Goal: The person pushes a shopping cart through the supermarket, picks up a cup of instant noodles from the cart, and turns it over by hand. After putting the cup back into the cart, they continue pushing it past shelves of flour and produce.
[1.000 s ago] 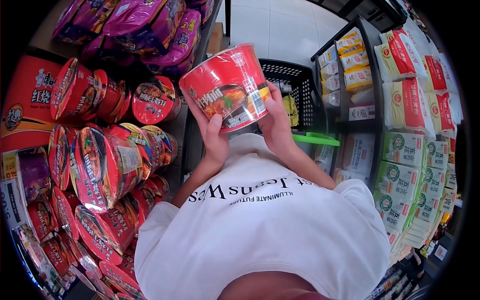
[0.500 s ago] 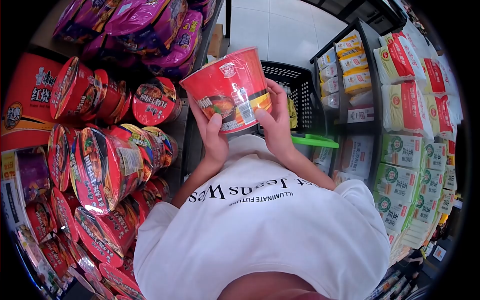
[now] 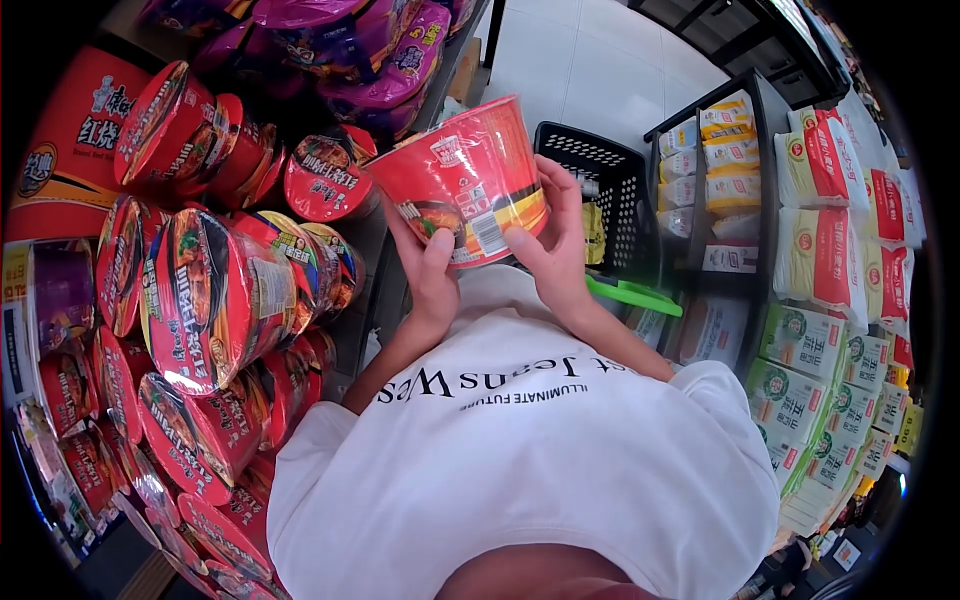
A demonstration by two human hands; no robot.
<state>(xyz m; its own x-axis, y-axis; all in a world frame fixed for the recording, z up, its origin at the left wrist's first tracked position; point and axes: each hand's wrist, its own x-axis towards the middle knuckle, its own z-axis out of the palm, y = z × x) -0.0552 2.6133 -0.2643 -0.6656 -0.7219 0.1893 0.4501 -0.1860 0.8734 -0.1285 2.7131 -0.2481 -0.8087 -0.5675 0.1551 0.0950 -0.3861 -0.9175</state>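
Note:
A large red instant noodle bowl [image 3: 462,185], tilted, with a barcode and a picture of noodles on its side, is held in front of the chest. My left hand [image 3: 430,265] grips its left side, the thumb on the printed wall. On the right side my right hand [image 3: 555,230] is closed round it, thumb beside the barcode. The fingers behind the bowl are partly hidden. Similar red noodle bowls [image 3: 205,300] are stacked on the shelf to the left.
Behind the bowl stands a black basket [image 3: 620,170] with a green handle [image 3: 635,296] and a yellow packet [image 3: 594,233] inside. Purple noodle packs [image 3: 390,80] lie at the upper left. Shelves at right hold noodle packages [image 3: 820,250] and green-white boxes [image 3: 800,340].
The shelves and basket have shifted in view, the basket slightly to the right. The bowl has turned slightly and stays in both hands.

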